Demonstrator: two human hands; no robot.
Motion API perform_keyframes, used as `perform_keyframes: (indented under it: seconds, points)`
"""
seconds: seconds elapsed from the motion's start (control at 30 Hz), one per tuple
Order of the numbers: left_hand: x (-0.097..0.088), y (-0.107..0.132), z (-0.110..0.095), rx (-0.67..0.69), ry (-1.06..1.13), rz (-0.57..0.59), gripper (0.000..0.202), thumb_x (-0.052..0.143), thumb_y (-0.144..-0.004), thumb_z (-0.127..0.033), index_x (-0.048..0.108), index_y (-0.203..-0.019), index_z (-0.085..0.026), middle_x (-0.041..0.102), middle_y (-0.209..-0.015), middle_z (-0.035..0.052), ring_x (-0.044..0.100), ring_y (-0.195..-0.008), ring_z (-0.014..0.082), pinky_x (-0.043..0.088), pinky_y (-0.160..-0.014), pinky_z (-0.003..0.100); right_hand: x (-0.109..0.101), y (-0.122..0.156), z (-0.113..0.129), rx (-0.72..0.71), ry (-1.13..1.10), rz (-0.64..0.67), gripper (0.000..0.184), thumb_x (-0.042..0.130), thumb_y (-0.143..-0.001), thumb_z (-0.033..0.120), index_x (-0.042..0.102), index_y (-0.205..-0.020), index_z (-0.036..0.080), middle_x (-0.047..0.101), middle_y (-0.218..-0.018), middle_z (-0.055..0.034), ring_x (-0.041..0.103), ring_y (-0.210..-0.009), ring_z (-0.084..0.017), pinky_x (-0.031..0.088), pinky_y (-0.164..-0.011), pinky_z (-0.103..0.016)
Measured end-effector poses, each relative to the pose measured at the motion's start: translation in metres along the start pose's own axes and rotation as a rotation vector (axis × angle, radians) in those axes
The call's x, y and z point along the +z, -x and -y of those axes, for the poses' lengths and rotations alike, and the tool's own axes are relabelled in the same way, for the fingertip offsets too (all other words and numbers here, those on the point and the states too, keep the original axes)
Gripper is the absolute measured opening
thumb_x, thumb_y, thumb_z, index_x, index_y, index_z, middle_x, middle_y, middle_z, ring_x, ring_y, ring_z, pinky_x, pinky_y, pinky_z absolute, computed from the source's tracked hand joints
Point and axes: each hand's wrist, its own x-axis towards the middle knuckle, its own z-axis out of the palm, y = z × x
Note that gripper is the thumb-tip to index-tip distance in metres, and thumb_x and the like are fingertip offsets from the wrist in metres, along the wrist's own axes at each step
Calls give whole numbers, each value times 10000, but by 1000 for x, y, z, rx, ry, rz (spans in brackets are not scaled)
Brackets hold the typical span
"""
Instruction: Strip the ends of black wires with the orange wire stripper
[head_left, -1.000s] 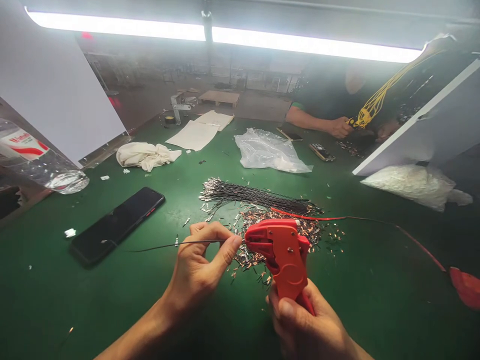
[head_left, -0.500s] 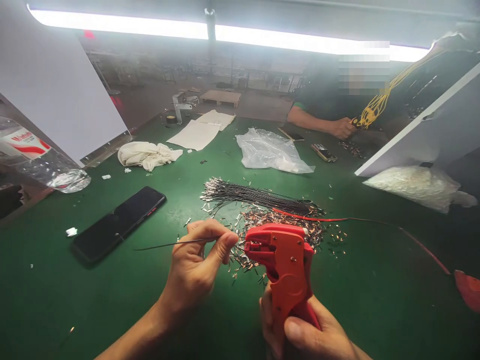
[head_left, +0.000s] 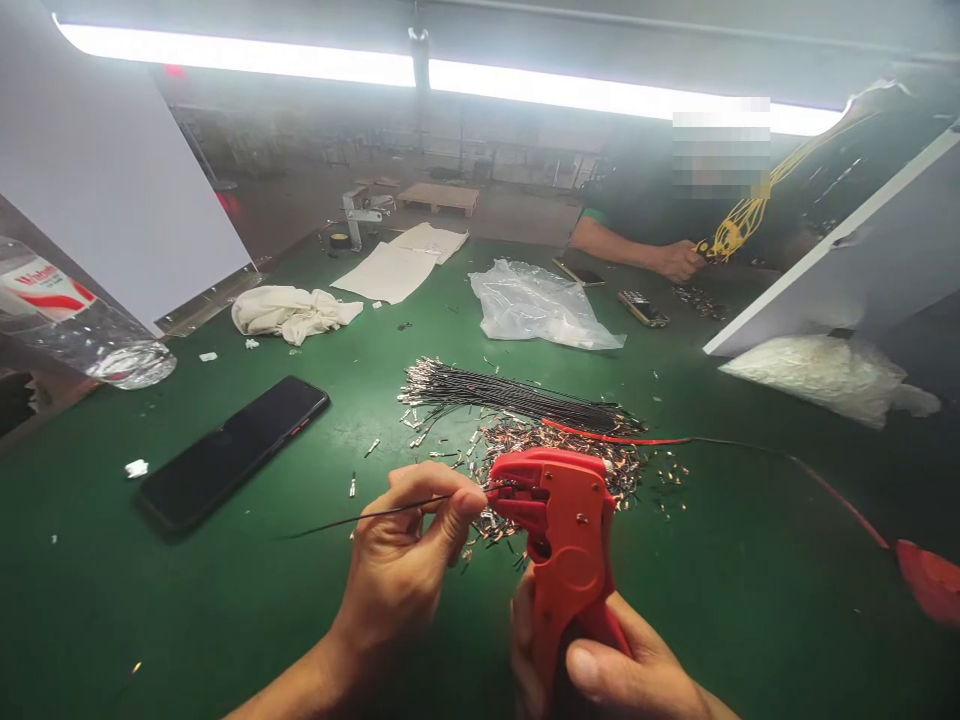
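My left hand (head_left: 405, 560) pinches a thin black wire (head_left: 352, 518) between thumb and forefinger, its free end trailing left over the green table (head_left: 225, 600). The wire's near end sits at the jaws of a red crimping tool (head_left: 559, 535). My right hand (head_left: 607, 665) is wrapped round the tool's handles from below. Just behind the tool lies a pile of small metal terminals (head_left: 555, 450), and beyond it a bundle of black wires (head_left: 517, 395) with metal ends.
A black phone (head_left: 232, 450) lies at left, a clear plastic bottle (head_left: 75, 320) at the far left. A white cloth (head_left: 289, 310), paper sheets (head_left: 397, 265) and a plastic bag (head_left: 540, 305) lie further back. Another person's hand (head_left: 675, 260) holds yellow wires across the table. A red cable (head_left: 825, 480) runs right.
My left hand has brought the wire's end rightward to the tool's jaws. The tool has tipped more upright and my right hand has slid lower on its handles.
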Motion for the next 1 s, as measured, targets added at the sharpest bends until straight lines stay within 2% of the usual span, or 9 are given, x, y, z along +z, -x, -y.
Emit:
perform_keyframes:
  seconds: [0.17,0.27,0.43,0.57,0.73,0.9,1.0]
  points:
    - [0,-1,4,-176,171,7,326,727,-785,-492,623,-709,-192,396,-445,-80,326,-425,38,229,-421,156,-1,-3,2,-36,58,78,354,648,-861,425,550,-988,108,537,-746,-43,480,-641,-111,390,-600,-215]
    - [1,-1,6,-205,211,21,364,749,-753,-511,603,-688,-183,360,-441,-88,289,-428,33,203,-427,157,-4,-3,0,-49,98,109,354,631,-865,432,553,-996,112,535,-751,-47,481,-640,-119,391,-583,-215]
    - [2,-1,9,-259,278,31,380,731,-766,-526,591,-689,-181,334,-458,-93,244,-449,35,205,-439,155,0,0,-3,-46,65,-5,369,668,-826,440,563,-979,121,552,-725,-34,486,-631,-112,385,-601,-216]
    - [5,0,5,-330,356,40,398,756,-738,-527,576,-672,-178,361,-469,-86,253,-462,42,217,-444,155,4,-4,0,-56,93,37,344,662,-830,435,568,-934,121,551,-714,-37,489,-628,-113,389,-599,-219]
    - [10,4,5,-446,466,103,407,763,-748,-488,524,-655,-172,359,-502,-83,245,-482,43,223,-466,161,5,-6,4,-25,59,-25,371,681,-816,436,564,-971,120,566,-725,-40,496,-637,-112,394,-612,-218]
    - [5,0,8,-388,403,155,400,736,-774,-496,529,-663,-173,343,-480,-90,222,-454,36,171,-435,158,4,-2,2,-44,61,11,358,674,-830,423,567,-980,117,562,-712,-37,490,-609,-104,387,-577,-203]
    - [2,-5,4,-370,355,185,409,747,-758,-500,525,-647,-175,354,-461,-93,225,-434,34,189,-427,158,2,-2,0,-57,42,51,345,650,-852,419,560,-991,116,550,-705,-33,487,-606,-104,399,-580,-207]
